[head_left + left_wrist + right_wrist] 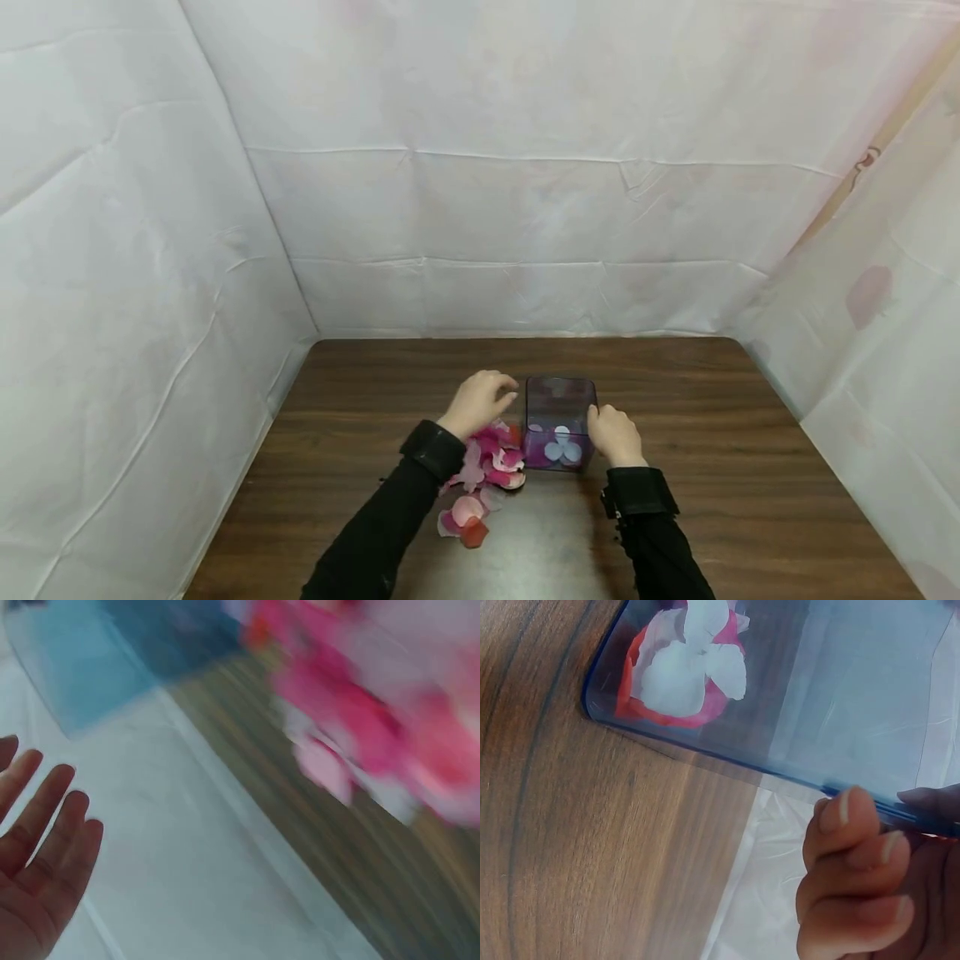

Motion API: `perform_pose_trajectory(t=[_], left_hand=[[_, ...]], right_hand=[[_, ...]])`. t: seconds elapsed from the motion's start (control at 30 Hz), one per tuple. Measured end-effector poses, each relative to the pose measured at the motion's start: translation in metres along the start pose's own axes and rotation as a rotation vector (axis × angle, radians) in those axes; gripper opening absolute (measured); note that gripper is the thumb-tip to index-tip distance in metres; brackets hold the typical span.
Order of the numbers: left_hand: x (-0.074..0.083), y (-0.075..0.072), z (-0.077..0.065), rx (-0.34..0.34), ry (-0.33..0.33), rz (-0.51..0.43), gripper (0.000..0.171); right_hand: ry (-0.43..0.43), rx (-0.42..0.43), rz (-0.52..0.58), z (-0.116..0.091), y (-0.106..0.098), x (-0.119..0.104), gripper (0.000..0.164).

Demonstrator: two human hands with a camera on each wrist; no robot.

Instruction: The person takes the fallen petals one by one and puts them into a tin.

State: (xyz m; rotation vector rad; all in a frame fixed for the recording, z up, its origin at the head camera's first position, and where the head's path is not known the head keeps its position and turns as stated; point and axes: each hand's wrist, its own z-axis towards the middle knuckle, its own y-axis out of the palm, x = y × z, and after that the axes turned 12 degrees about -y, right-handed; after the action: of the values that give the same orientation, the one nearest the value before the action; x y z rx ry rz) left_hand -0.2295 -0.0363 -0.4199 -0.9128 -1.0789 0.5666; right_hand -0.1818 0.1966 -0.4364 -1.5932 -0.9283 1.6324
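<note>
see-through box [555, 407] on the bench [712, 417], between the two hands: just left of the right hand [615, 437], just right of the left hand [480, 403]. purplish from the head view, bluish from the wrist views.

right hand at the box's right side. thumb to one face of the wall at its rim, fingers curled on the other; wall pinched between them. hand nearly closed, with only the thickness of the wall in its grip.

left hand beside the box's left wall, apart from it. left wrist view: fingers extended, a little spread, nothing held. hand well open.

white petals [562, 450] in the box, to the left of the right hand and on the wearer's side of it; pink and red ones under them in the right wrist view.

loose petal heap [487, 458] below the left hand, on the wearer's side: magenta, pink, pale, some red. reaches close to the box's left wall. an orange-red petal [473, 532] at the near end, farthest from the left hand. heap blurred in the left wrist view.

black sleeves [375, 525] behind both hands, dark bands at the wrists. pale creased cloth [510, 208] stands beyond the hands, and to either side.
</note>
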Motion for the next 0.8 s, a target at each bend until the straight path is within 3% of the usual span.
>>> perform_pose_trajectory(t=[0.1, 0.23, 0.4, 0.47, 0.53, 0.63, 0.8], left_hand=[[-0.028, -0.004, -0.01, -0.03, -0.004, 0.002, 0.018], [-0.053, 0.008, -0.027, -0.092, 0.016, 0.058, 0.019], [-0.07, 0.025, -0.051, -0.274, -0.01, 0.041, 0.031], [-0.074, 0.031, -0.059, -0.317, -0.029, 0.024, 0.032], [-0.077, 0.035, -0.064, -0.306, -0.026, 0.025, 0.028], [-0.079, 0.041, -0.069, -0.215, -0.025, 0.035, 0.024], [-0.08, 0.042, -0.069, -0.113, -0.082, -0.024, 0.02]], right_hand=[[-0.005, 0.006, -0.006, -0.001, -0.001, 0.001, 0.044], [0.005, 0.01, -0.008, -0.003, -0.002, 0.003, 0.044], [-0.001, 0.005, -0.003, -0.004, 0.001, 0.002, 0.044], [-0.01, 0.006, -0.005, -0.003, 0.002, 0.001, 0.044], [-0.022, 0.018, -0.01, -0.002, 0.002, 0.0, 0.044], [-0.03, 0.033, -0.02, -0.002, 0.002, -0.001, 0.045], [-0.032, 0.029, -0.005, -0.002, 0.001, -0.002, 0.045]])
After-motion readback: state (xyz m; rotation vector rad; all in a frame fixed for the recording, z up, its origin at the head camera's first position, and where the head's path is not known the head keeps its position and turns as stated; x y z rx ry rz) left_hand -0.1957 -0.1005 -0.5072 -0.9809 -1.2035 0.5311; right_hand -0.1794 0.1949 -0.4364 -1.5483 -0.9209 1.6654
